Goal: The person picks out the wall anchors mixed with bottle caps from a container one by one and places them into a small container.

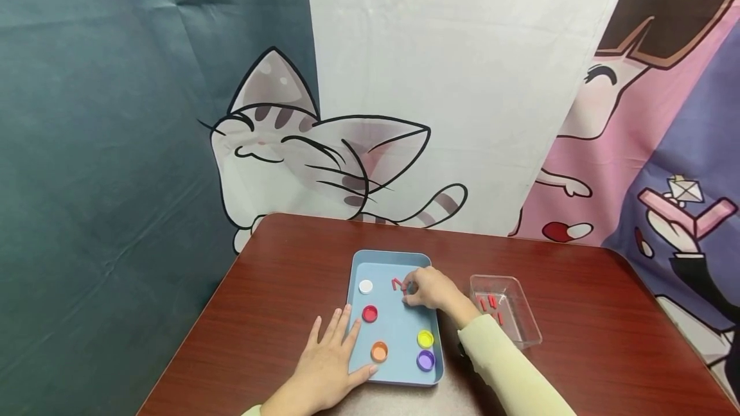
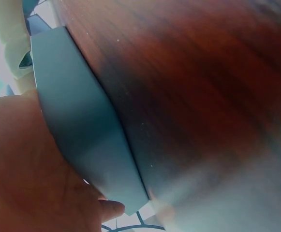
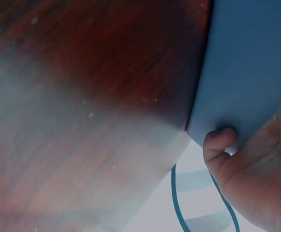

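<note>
A light blue tray (image 1: 399, 374) lies on the table, holding small round caps and short red sticks (image 1: 396, 284). My right hand (image 1: 432, 290) is over the tray's right side, thumb and index finger curled around one small red stick beside the others; the fingertips partly hide it. With fingers spread, my left hand (image 1: 326, 364) rests at the tray's left edge, its thumb over the near rim. The caps are white (image 1: 366, 286), red (image 1: 369, 313), orange (image 1: 379, 352), yellow (image 1: 425, 339) and purple (image 1: 425, 360). Both wrist views show the tray's outer wall (image 2: 82, 106) beside the hand.
A clear plastic box (image 1: 523, 323) with several red sticks (image 1: 492, 301) stands right of the tray, partly behind my right forearm. The brown table (image 1: 289, 262) ends at a curtain printed with a cartoon cat (image 1: 277, 140).
</note>
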A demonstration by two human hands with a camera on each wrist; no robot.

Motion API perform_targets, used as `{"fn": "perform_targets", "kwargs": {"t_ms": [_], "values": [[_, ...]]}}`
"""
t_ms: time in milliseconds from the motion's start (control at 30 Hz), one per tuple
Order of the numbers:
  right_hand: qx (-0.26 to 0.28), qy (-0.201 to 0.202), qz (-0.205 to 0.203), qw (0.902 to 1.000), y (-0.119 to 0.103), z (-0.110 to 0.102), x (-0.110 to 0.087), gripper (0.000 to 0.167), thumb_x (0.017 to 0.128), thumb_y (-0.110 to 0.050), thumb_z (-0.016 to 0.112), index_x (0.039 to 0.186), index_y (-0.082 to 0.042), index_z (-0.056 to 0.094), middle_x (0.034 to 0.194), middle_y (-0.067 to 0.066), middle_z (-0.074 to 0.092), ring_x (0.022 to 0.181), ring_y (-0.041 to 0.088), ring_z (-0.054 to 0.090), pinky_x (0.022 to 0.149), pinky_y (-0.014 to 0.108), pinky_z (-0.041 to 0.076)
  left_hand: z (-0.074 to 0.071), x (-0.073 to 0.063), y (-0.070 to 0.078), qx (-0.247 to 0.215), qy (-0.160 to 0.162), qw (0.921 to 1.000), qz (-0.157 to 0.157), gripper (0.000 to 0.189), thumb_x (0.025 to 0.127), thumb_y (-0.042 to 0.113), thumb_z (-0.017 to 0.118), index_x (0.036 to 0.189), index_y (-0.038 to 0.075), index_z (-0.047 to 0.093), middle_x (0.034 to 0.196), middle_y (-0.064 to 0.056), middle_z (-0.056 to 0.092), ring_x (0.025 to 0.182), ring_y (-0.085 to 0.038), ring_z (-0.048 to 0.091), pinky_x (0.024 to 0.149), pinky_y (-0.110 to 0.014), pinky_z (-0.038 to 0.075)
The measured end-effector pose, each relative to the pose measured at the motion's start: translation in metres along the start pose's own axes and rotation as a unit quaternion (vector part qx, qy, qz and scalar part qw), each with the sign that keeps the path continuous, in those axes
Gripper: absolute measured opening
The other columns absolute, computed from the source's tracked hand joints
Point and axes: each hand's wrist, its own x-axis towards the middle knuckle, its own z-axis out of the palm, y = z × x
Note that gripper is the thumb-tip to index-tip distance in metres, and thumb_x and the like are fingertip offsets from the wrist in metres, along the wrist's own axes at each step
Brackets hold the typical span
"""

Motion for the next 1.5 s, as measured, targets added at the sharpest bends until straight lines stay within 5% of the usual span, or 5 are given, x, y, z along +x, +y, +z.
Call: {"fn": "perform_targets", "kwargs": {"t_ms": [200, 500, 833, 1500], "values": [[-0.003, 0.018, -0.019, 0.9997, 0.0, -0.008, -0.008, 0.014, 0.081, -0.021, 0.085, 0.093, -0.017, 0.079, 0.074, -0.01, 0.064, 0.068, 0.007, 0.056, 0.06, 0.025, 0.048, 0.001, 0.0, 0.0, 0.001, 0.004, 1.0, 0.002, 0.089, 0.094, 0.074, 0.043, 0.156, 0.011, 0.04, 0.168, -0.016, 0.019, 0.154, -0.036, 0.02, 0.119, -0.066, 0.012], [0.03, 0.063, -0.058, 0.9959, -0.002, -0.028, -0.022, 0.015, 0.083, -0.018, 0.083, 0.095, -0.011, 0.078, 0.061, -0.01, 0.049, 0.057, 0.004, 0.044, 0.05, 0.02, 0.037, 0.001, 0.001, 0.0, 0.004, 0.005, 1.0, 0.004, 0.089, 0.094, 0.074, 0.042, 0.156, 0.01, 0.039, 0.168, -0.017, 0.019, 0.154, -0.037, 0.02, 0.119, -0.065, 0.012], [0.074, 0.092, -0.074, 0.9903, 0.005, -0.047, -0.04, 0.016, 0.084, -0.015, 0.082, 0.098, -0.011, 0.076, 0.061, -0.012, 0.049, 0.056, 0.001, 0.044, 0.052, 0.021, 0.039, 0.0, 0.001, 0.0, 0.007, 0.005, 1.0, 0.004, 0.089, 0.094, 0.075, 0.041, 0.157, 0.011, 0.039, 0.168, -0.017, 0.018, 0.154, -0.037, 0.019, 0.119, -0.065, 0.013], [0.148, 0.141, 0.001, 0.979, 0.044, -0.077, -0.098, 0.02, 0.086, -0.017, 0.081, 0.105, -0.018, 0.075, 0.066, -0.007, 0.057, 0.052, 0.009, 0.052, 0.044, 0.025, 0.042, -0.001, -0.002, 0.001, -0.002, 0.014, 0.9999, 0.007, 0.089, 0.095, 0.074, 0.043, 0.156, 0.009, 0.04, 0.167, -0.018, 0.02, 0.153, -0.039, 0.021, 0.119, -0.065, 0.013]]}}
